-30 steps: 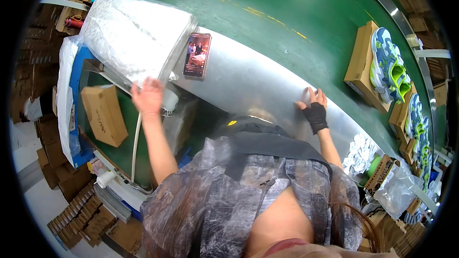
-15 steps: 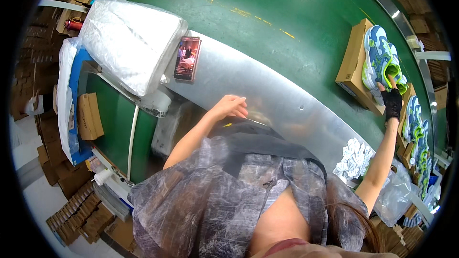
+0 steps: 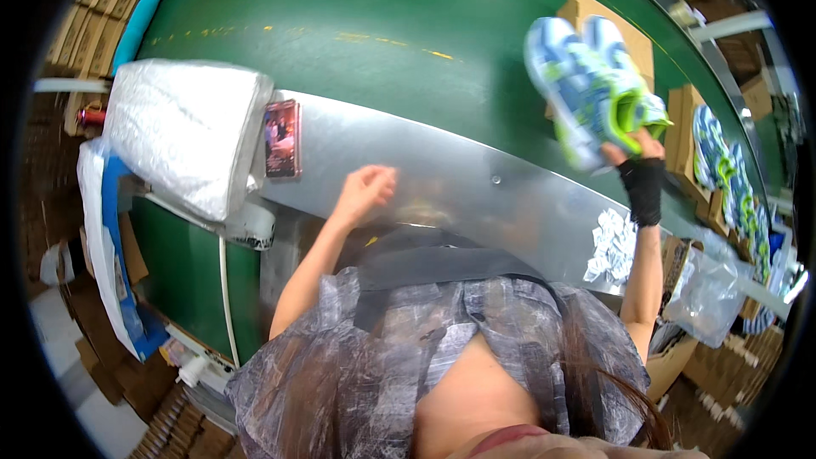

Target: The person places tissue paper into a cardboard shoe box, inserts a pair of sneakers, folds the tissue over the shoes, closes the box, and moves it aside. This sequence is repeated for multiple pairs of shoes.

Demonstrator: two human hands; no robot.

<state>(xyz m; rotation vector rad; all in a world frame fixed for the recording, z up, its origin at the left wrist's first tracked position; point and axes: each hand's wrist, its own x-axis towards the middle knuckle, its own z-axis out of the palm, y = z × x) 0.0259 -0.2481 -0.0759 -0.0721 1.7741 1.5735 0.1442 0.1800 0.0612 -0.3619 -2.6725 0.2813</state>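
Just beyond the right part of the long, silver sheet-metal bench point(image 3: 425, 149), the right hand point(image 3: 637, 153), its wrist in black fabric, has its grip closed around the heel collars of a pair of blue-and-white sneakers with lime-green linings point(image 3: 586, 85); holding them there probably lets one hand carry both together. They are slightly blurred, toes pointing away from the bench, above the broad green belt point(image 3: 382, 0) along its far side. The left hand point(image 3: 370, 189) hovers over the bench's near edge, its grip loosely curled and apparently holding nothing. Behind the sneakers, farther from the bench, is a plain brown cardboard shoebox point(image 3: 636, 38); whether they touch it, or what it contains, cannot be told. Past the bench's right end, more brown cardboard boxes point(image 3: 682, 132) stand in a row with similar blue-and-green shoes point(image 3: 710, 144) against them, perhaps keeping each pair with its box. A bulging clear plastic bag point(image 3: 710, 289) is near that end too, its contents unclear, beside loose crumpled white paper point(image 3: 610, 246). At the bench's left end, a red-edged smartphone point(image 3: 282, 140) faces up, likely for viewing, just beside a bulky white plastic-wrapped package point(image 3: 183, 132) whose inside is hidden.
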